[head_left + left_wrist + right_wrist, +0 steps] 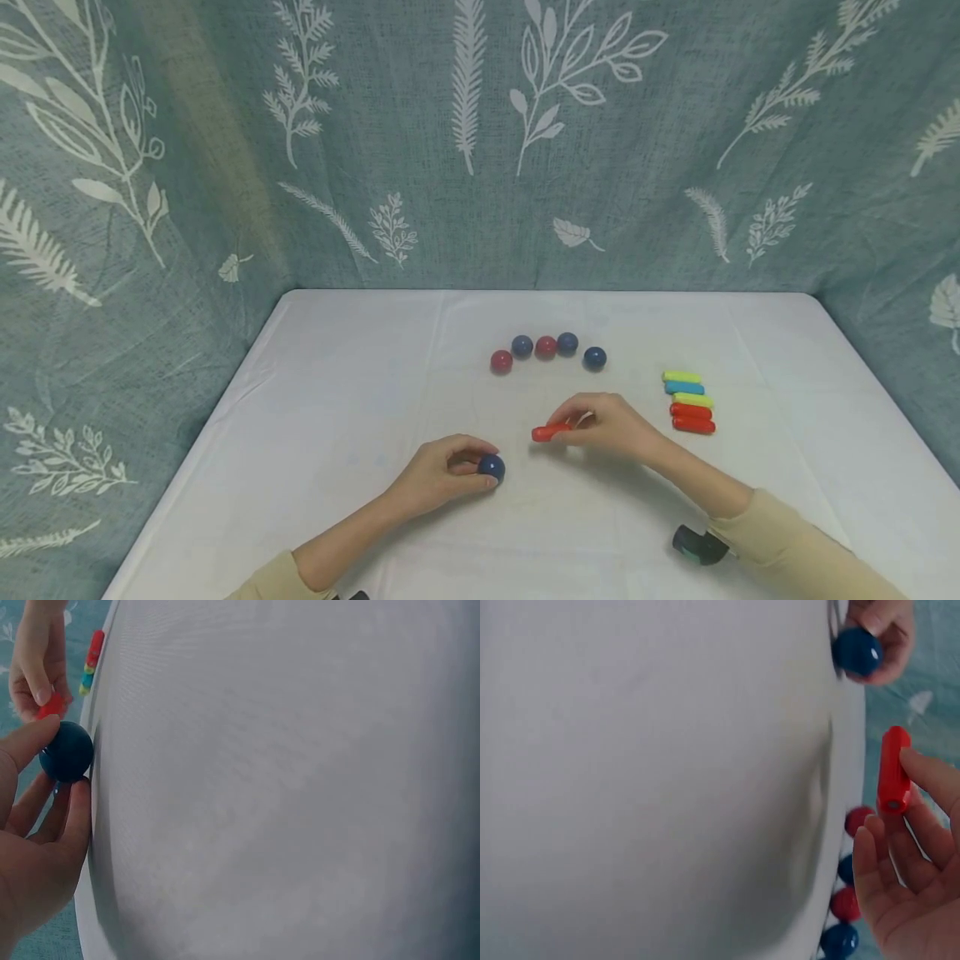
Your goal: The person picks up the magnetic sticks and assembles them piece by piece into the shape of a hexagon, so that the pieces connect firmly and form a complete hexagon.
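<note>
In the head view my left hand (pixel 437 477) holds a dark blue ball (pixel 491 468) between thumb and fingertips, at the front middle of the table. The left wrist view shows the same blue ball (pixel 67 752) pinched, its surface glossy and plain. To the right and slightly farther back, my right hand (pixel 603 423) pinches a short red stick (pixel 551 432) with rounded sides. One end of this red stick (pixel 894 771) faces the right wrist camera and has a small dark spot. The two held things are apart from each other.
Behind the hands, red and blue balls (pixel 546 347) form a shallow arc on the white table (pixel 337 375). At the right lies a stacked row of yellow, blue and red sticks (pixel 692 410). A dark wrist device (pixel 699 545) hangs below the right sleeve. Patterned curtain (pixel 420 150) encloses the table.
</note>
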Demonstrator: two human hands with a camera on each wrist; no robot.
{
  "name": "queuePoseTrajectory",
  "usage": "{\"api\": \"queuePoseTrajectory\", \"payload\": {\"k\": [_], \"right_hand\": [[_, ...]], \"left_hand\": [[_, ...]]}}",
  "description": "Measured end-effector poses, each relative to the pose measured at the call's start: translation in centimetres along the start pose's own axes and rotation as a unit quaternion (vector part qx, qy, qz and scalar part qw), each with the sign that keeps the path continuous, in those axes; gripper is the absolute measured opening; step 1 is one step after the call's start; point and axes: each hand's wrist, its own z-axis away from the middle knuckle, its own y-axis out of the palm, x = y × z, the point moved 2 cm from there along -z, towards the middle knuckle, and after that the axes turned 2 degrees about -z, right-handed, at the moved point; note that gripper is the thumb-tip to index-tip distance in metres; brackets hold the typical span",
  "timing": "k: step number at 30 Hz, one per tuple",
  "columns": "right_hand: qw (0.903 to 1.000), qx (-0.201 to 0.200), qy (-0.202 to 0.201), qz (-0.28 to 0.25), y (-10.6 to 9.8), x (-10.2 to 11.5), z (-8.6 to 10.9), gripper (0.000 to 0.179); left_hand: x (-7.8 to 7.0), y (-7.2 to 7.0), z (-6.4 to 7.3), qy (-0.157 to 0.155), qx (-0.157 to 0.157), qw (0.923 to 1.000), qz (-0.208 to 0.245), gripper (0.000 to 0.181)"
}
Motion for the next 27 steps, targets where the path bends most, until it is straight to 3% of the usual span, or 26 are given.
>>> {"api": "queuePoseTrajectory", "payload": {"k": [12,27], "right_hand": [[0.9987,0.038,-0.032,0.006,2.6,1.0,-0.5,0.017],[0.9979,0.051,-0.037,0.016,3.3,0.9,-0.8,0.016]], "left_hand": [[-0.1,0.0,0.0,0.002,-0.002,1.0,-0.007,0.038],[-0.1,0.1,0.1,-0.003,-0.001,1.0,0.004,0.04]]}}
